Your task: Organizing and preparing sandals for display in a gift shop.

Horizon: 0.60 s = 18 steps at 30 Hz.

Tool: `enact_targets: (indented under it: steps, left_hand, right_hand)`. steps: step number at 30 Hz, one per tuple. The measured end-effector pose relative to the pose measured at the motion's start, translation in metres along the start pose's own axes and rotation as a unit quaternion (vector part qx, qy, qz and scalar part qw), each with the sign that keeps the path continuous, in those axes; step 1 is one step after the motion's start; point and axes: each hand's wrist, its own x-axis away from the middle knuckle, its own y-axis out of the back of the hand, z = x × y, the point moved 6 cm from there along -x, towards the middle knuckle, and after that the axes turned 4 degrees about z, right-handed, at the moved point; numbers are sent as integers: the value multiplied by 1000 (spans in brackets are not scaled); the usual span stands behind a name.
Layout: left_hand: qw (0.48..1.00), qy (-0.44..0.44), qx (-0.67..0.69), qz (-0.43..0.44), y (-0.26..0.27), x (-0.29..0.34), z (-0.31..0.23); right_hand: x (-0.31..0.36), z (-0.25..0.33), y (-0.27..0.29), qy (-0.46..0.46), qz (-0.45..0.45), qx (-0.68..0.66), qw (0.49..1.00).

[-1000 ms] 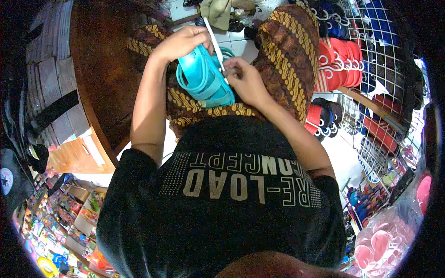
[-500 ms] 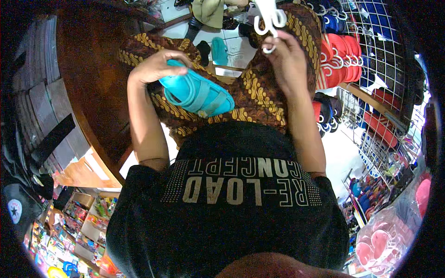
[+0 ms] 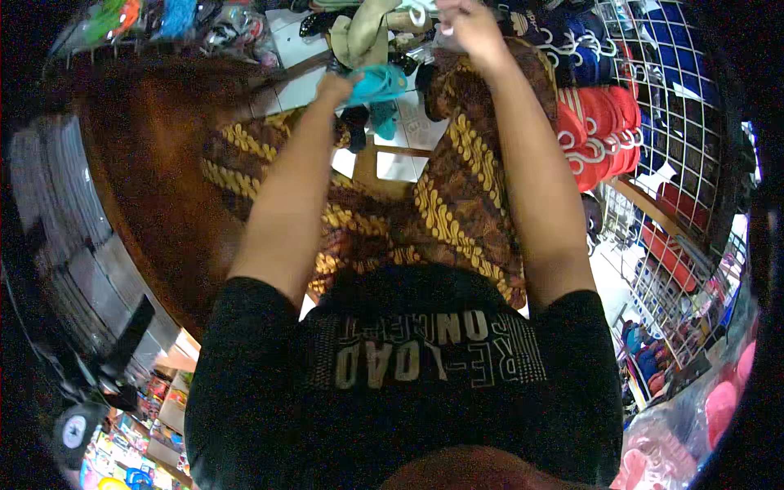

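Observation:
My left hand [image 3: 333,88] reaches far forward and grips a turquoise strapped slipper [image 3: 380,83] by one end. Below it, between my knees, another turquoise slipper [image 3: 382,121] lies on the white tiles. At the top of the view, my right hand [image 3: 474,31] has its fingers closed at white plastic hooked hangers [image 3: 419,11]. Most of the hangers runs out of the picture, and the fingers are slightly smeared. A beige piece of footwear [image 3: 359,37] lies just beyond the gripped slipper.
Red slippers on white hooks [image 3: 600,131] hang from a wire grid [image 3: 686,106] at right. A brown wooden surface [image 3: 155,155] curves along my left. Patterned brown trousers [image 3: 465,180] cover my spread legs. Bagged pink slippers [image 3: 653,457] are at lower right.
Both arms have stretched forward. My left hand has carried the turquoise slipper from my lap to above the floor; my right hand has moved up with the white hangers. The view has shifted slightly.

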Motion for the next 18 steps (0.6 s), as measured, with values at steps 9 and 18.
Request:
enact_targets:
  steps: [9, 18]
  left_hand:
    - [981, -56, -53, 178, -201, -6, 13]
    - [970, -88, -81, 210, -212, -43, 0]
  right_hand:
    - [-33, -38, -23, 0, -51, 211, 976]
    - [-34, -28, -35, -66, 34, 119, 990]
